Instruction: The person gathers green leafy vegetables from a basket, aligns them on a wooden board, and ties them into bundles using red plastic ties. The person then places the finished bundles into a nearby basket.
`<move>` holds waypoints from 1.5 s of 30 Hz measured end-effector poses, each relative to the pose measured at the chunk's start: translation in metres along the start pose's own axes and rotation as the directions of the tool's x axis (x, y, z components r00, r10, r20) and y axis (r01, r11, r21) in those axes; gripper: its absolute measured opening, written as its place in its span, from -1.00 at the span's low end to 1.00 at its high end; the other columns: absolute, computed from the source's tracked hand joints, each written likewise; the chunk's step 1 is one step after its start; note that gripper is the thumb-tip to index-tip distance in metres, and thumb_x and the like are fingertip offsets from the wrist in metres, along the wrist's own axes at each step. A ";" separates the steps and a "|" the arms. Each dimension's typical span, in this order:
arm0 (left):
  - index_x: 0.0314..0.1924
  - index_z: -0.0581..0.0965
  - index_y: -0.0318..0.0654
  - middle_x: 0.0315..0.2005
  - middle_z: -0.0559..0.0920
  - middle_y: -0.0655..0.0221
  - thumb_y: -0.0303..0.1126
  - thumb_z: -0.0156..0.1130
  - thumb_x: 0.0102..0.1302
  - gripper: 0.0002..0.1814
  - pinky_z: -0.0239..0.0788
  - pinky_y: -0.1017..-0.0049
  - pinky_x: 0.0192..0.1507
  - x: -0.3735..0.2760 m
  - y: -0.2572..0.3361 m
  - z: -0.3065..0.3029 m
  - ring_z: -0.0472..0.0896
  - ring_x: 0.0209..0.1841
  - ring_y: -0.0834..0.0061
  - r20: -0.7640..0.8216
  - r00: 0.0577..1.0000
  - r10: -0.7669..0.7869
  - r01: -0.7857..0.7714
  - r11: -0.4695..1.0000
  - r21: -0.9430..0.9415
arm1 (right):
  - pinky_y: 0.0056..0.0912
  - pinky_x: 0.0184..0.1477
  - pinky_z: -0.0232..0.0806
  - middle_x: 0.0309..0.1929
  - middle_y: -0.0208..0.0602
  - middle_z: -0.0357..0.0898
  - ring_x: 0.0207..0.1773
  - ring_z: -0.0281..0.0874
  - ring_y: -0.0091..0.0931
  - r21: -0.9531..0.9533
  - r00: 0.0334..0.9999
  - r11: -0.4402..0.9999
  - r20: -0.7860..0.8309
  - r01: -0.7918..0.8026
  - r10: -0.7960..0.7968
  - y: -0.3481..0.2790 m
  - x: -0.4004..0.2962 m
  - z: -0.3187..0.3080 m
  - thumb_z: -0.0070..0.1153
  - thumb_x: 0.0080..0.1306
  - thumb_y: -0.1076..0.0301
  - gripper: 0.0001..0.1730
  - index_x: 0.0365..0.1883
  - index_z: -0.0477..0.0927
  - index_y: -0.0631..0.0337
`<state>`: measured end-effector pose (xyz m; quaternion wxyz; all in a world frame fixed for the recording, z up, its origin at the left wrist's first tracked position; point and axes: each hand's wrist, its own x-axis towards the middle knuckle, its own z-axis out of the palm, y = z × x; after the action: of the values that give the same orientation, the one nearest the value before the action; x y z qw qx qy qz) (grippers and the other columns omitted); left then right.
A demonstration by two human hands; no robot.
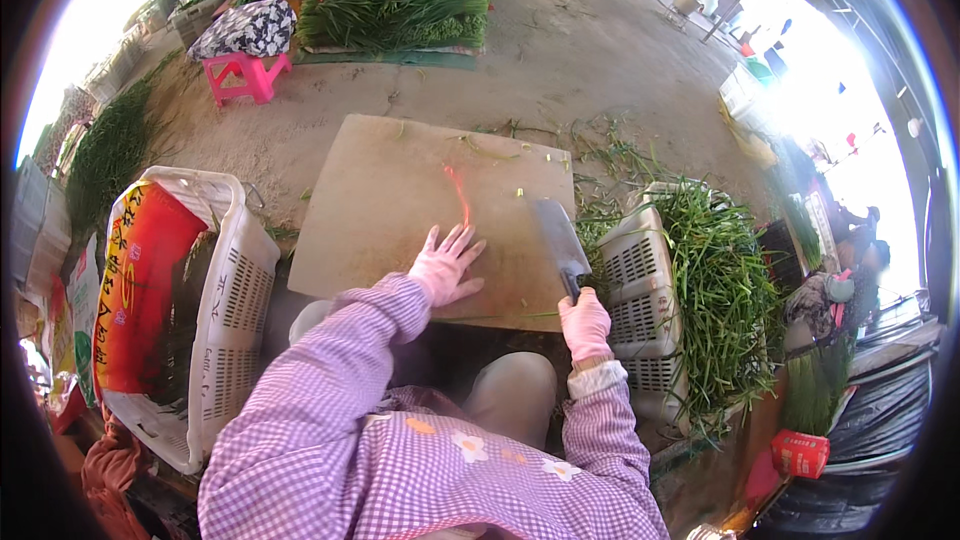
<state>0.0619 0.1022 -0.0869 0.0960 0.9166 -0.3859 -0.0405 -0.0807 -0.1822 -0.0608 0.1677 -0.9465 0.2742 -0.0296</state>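
My left hand (450,270), in a pale pink glove, rests spread over a large tan board (390,187) in front of my knees. By its fingertips lies a thin red strip (459,191), perhaps a tie; whether they touch it I cannot tell. A cleaver (561,240) with a broad metal blade is held by its dark handle in my gloved right hand (585,324). The blade points away from me over the board's right part. Small cut green pieces (520,193) and a few thin leaves are scattered on the board.
A white plastic crate (637,262) heaped with cut green leaves (712,300) stands on my right. At left is another crate (232,300) with a red-yellow sack (146,285). Bundled greens (397,7) and a pink stool (244,79) stand ahead. Another person (840,285) is at far right.
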 end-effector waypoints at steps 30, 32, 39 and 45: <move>0.38 0.58 -0.34 0.20 0.72 0.27 -0.08 0.47 0.50 -0.37 0.41 0.31 0.37 -0.118 -0.006 -0.089 0.65 0.24 0.43 0.252 0.740 -0.623 0.134 -0.230 -0.964 | -0.34 -0.33 0.43 -0.41 -0.26 0.71 -0.42 0.59 -0.53 0.563 0.914 0.773 0.070 0.294 -0.399 -0.167 -0.008 0.059 0.31 0.53 0.23 -0.74 -0.22 0.64 0.26; 0.53 0.43 -0.30 0.32 0.64 0.15 0.22 0.45 0.42 -0.08 0.31 0.08 0.47 -0.118 0.001 -0.089 0.60 0.32 0.29 0.346 0.783 -0.518 0.229 -0.276 -0.933 | -0.37 -0.34 0.42 -0.44 -0.30 0.67 -0.42 0.54 -0.58 0.679 0.904 0.670 0.022 0.300 -0.427 -0.158 -0.044 0.041 0.32 0.53 0.25 -0.75 -0.24 0.63 0.26; 0.55 0.37 -0.17 0.20 0.70 0.11 0.04 0.38 0.55 -0.24 0.58 0.16 0.20 -0.128 0.043 -0.086 0.72 0.12 0.20 0.414 0.834 -0.366 -0.048 -0.794 -0.606 | -0.29 -0.22 0.50 -0.40 -0.20 0.70 -0.37 0.64 -0.39 0.560 0.877 0.696 -0.128 0.449 -0.462 -0.172 -0.176 -0.011 0.35 0.49 0.26 -0.80 -0.23 0.67 0.20; 0.08 0.77 -0.23 -0.17 0.83 0.37 -0.23 0.35 0.60 -0.74 0.68 0.41 -0.07 -0.156 0.067 -0.115 0.78 -0.21 0.50 0.065 0.766 -0.640 -0.135 -0.259 -0.956 | -0.27 -0.10 0.56 -0.28 -0.13 0.77 -0.15 0.78 -0.38 0.415 0.813 0.758 0.069 0.504 -0.578 -0.177 -0.184 -0.074 0.40 0.47 0.28 -0.79 -0.20 0.71 0.26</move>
<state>-0.0764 0.1846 0.0391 0.8386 0.5323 0.0513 -0.1039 -0.1578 0.0329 0.0747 0.3564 -0.9327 -0.0408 -0.0372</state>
